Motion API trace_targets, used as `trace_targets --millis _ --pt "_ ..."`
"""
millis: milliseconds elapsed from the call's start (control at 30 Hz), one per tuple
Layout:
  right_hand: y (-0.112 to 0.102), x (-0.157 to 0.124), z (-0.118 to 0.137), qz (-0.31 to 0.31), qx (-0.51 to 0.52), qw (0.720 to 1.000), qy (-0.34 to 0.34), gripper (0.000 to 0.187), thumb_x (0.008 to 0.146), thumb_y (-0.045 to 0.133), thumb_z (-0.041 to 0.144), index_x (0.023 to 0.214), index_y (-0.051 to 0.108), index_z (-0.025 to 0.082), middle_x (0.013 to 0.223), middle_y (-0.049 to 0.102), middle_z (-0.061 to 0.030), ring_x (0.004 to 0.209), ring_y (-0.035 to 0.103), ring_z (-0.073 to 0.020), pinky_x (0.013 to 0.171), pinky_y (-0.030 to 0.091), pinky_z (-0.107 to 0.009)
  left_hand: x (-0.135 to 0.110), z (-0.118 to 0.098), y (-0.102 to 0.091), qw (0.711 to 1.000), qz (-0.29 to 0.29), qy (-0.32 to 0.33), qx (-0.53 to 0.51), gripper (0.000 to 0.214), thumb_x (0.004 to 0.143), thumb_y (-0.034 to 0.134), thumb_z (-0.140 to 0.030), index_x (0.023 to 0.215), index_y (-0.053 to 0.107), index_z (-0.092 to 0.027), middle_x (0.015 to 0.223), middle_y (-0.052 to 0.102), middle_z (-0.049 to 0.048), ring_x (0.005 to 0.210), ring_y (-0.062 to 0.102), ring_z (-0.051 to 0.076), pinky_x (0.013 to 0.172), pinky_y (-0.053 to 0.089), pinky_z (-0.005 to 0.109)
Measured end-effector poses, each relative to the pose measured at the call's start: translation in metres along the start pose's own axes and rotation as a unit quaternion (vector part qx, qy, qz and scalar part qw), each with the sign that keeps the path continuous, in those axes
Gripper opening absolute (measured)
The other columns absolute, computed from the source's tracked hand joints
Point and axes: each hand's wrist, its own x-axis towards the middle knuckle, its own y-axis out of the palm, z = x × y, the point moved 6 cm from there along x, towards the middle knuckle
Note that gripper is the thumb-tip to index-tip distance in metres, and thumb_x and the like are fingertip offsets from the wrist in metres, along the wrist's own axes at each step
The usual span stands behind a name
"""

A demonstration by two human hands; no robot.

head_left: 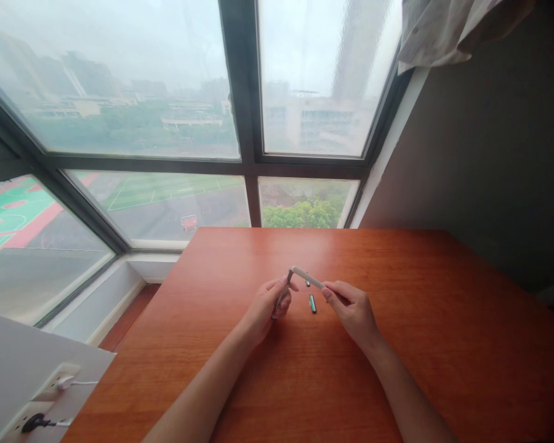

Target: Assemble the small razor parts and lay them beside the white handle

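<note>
Above the table, my left hand [268,307] is closed around a slim dark rod [290,275], which slants up past the thumb. My right hand [351,306] pinches a slim pale stick [308,277] by its near end. The stick's far tip meets the rod's upper end; whether the two are joined, I cannot tell. Just below and between the hands, a short dark tube with a teal sheen [313,303], much like a pen cap, lies on the wood. Behind the stick is a smaller dark piece [307,283], partly hidden.
The reddish-brown wooden table [443,344] reaches up to the window frame [253,166]. To the left, plugs sit in wall sockets [55,381]. A dark wall [498,172] stands at the right, with a pale hanging cloth [447,31] above.
</note>
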Motion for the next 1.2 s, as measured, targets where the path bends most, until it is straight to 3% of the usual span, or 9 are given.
trace_targets --millis 467,800,1200 --pt "-0.0029 0.0021 0.0054 0.002 -0.028 0.999 -0.033 0.022 0.089 0.056 0.035 0.092 0.072 0.018 0.074 0.065 -0.0036 0.062 0.055 -0.015 0.056 0.041 -0.025 -0.0016 0.0034 0.0039 0.998 0.035 -0.029 -0.041 0.034 0.087 0.051 -0.048 0.084 0.056 -0.015 0.049 0.031 -0.0088 0.039 0.019 0.004 0.04 0.01 0.019" --pt "-0.0048 0.0039 0.0013 0.007 -0.036 0.999 -0.029 0.025 0.089 0.056 0.037 0.089 0.073 0.018 0.076 0.068 -0.0052 0.069 0.061 -0.0175 0.062 0.047 -0.026 -0.0025 0.0047 0.005 0.997 0.038 -0.047 -0.039 0.034 0.086 0.053 -0.049 0.084 0.054 -0.015 0.05 0.03 -0.0092 0.04 0.019 0.004 0.039 0.01 0.018" --pt "-0.0084 0.0055 -0.0015 -0.005 -0.041 0.999 -0.013 0.025 0.088 0.056 0.037 0.088 0.073 0.018 0.075 0.068 -0.0054 0.065 0.06 -0.0174 0.058 0.046 -0.026 -0.0023 0.0011 0.0013 0.998 0.028 -0.034 -0.049 0.033 0.086 0.053 -0.048 0.083 0.054 -0.015 0.049 0.028 -0.0094 0.04 0.016 0.004 0.04 0.009 0.017"
